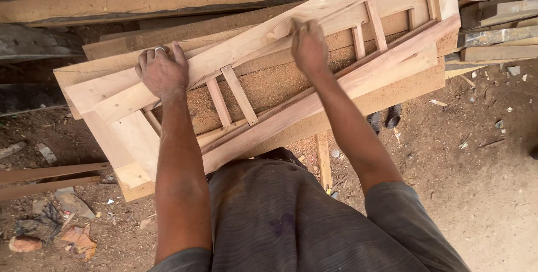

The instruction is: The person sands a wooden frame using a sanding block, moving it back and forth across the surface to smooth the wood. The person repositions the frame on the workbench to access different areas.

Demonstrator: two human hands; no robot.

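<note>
A long pale wooden frame (263, 76) with thin upright slats between its rails is lying slantwise across a rough worktop (392, 90), its near end low on the left and its far end rising toward the upper right. The left hand (162, 70) is resting on the frame's upper rail near the left end, fingers curled down over the rail's far edge and a ring showing on one finger. The right hand (308, 48) is pressing on the same rail farther along, knuckles bunched and fingertips tucked against the wood; whether it is pinching something small there cannot be told. Sawdust (269, 90) is lying thick on the board under the frame, showing through the gaps between the slats. Loose planks (145, 3) are lying stacked beyond the frame, more offcuts (496, 25) are piling at the upper right, and scraps are littering the dirt floor (482, 165) around the person's grey shirt (280, 221).
</note>
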